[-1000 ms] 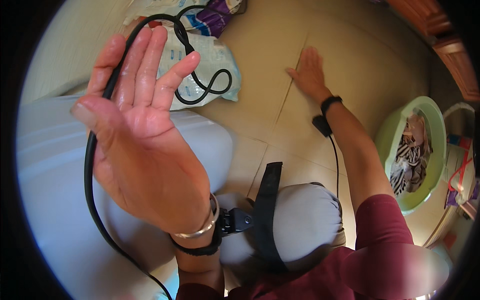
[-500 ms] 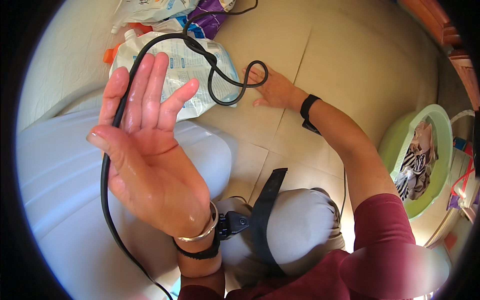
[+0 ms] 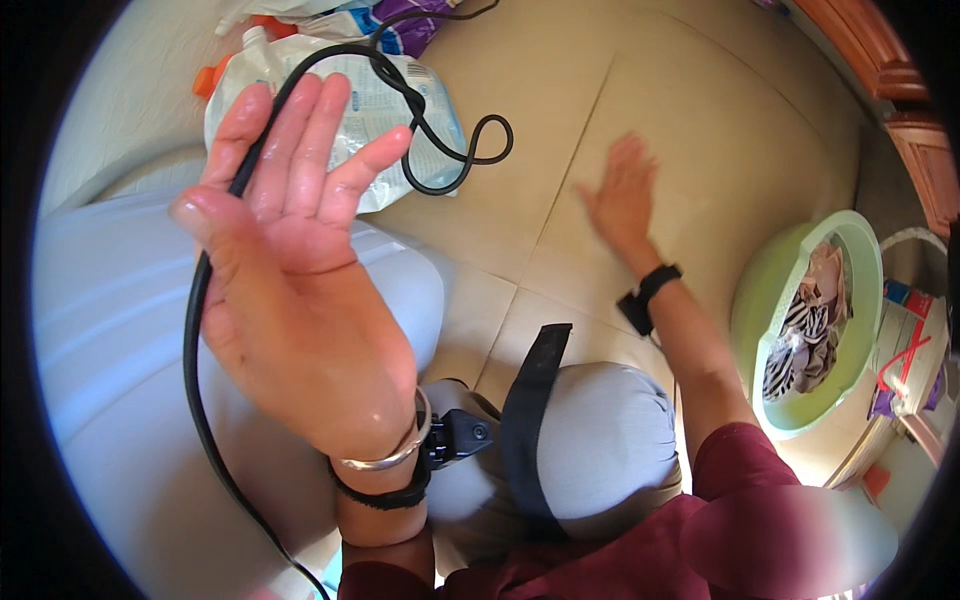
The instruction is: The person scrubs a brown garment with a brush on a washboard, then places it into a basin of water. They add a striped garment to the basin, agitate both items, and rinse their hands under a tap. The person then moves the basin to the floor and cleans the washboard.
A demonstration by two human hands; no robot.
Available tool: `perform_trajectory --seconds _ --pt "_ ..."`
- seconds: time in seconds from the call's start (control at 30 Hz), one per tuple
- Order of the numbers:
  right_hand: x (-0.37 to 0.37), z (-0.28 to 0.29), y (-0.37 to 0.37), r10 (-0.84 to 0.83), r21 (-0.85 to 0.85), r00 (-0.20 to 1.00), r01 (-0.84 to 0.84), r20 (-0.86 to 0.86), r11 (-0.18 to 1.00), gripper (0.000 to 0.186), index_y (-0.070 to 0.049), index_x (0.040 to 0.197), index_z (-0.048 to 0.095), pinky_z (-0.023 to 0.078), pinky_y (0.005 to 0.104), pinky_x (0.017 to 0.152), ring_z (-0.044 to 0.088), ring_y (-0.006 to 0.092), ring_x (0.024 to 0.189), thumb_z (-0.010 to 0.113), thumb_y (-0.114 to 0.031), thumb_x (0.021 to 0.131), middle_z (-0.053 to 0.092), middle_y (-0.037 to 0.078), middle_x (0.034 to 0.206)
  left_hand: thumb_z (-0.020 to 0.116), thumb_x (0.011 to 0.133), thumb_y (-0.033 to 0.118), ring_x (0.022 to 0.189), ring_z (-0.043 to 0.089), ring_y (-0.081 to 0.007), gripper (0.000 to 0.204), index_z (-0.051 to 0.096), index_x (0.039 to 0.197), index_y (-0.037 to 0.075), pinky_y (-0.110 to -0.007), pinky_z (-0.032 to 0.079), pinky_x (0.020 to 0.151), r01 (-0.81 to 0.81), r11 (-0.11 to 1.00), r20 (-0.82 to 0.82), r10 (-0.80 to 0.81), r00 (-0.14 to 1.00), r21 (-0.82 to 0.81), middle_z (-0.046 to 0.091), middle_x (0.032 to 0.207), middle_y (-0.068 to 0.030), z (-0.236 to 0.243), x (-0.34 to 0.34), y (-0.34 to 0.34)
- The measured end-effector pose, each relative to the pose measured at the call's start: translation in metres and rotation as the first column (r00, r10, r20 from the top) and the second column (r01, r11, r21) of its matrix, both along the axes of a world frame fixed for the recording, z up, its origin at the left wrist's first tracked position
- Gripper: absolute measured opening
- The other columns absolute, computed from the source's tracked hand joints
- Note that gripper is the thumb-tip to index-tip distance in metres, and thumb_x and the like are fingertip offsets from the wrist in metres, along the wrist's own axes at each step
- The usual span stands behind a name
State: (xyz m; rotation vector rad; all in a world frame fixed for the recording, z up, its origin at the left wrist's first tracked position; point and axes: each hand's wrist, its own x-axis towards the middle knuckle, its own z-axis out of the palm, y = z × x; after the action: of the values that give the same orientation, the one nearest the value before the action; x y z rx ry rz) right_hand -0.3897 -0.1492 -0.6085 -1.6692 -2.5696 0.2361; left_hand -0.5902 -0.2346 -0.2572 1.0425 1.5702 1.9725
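Observation:
My left hand [image 3: 300, 270] is raised palm up at the left, its skin wet and shiny, its long fingers stretched. A black cord [image 3: 195, 300] runs between the index and middle fingers and under the thumb, which lies across it. Beyond the fingertips the cord twists round itself and ends in a small loop that passes in front of a white spouted pouch [image 3: 385, 110]. My right hand [image 3: 622, 200] hovers over the beige tiled floor [image 3: 560, 270], fingers spread and slightly blurred, with nothing in it. A black band circles that wrist.
At the right stands a light green basin [image 3: 745, 330] holding striped and brownish clothes [image 3: 815, 330]. A pale ridged plastic surface [image 3: 110, 340] fills the left, below a white wall [image 3: 110, 140]. Purple packages [image 3: 420, 30] lie beyond the pouch; reddish wooden furniture [image 3: 880, 60] edges the far right.
My right hand has moved right, away from the cord's loop, turning its fingers upward in the picture. My left hand keeps its pose with the cord and shifts only slightly.

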Motion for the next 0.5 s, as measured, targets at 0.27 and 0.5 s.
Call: perform_trajectory --seconds 0.27,0.5 --pt "-0.011 -0.002 -0.129 0.689 -0.099 0.584 -0.789 -0.429 0.607 0.105 0.003 0.165 0.024 0.008 0.0573 0.132 0.017 0.0353 0.163 0.055 -0.067 0.094 0.025 0.023 0.173 0.031 0.116 0.042 0.145 0.045 -0.0526 0.068 0.03 0.15 -0.017 -0.061 0.043 0.117 0.058 0.997 -0.017 -0.059 0.998 -0.048 0.043 0.15 -0.0456 0.004 0.004 0.001" --pt "0.111 -0.002 0.023 -0.31 0.018 0.951 0.31 0.013 0.951 0.09 0.003 0.166 0.023 0.004 0.0563 0.131 0.012 0.0347 0.164 0.054 -0.056 0.104 0.017 0.021 0.176 0.02 0.118 0.037 0.148 0.04 -0.0547 0.063 0.022 0.153 -0.015 -0.063 0.04 0.12 0.054 0.992 -0.045 -0.059 0.997 -0.112 0.035 0.154 -0.0464 0.017 0.007 -0.004"
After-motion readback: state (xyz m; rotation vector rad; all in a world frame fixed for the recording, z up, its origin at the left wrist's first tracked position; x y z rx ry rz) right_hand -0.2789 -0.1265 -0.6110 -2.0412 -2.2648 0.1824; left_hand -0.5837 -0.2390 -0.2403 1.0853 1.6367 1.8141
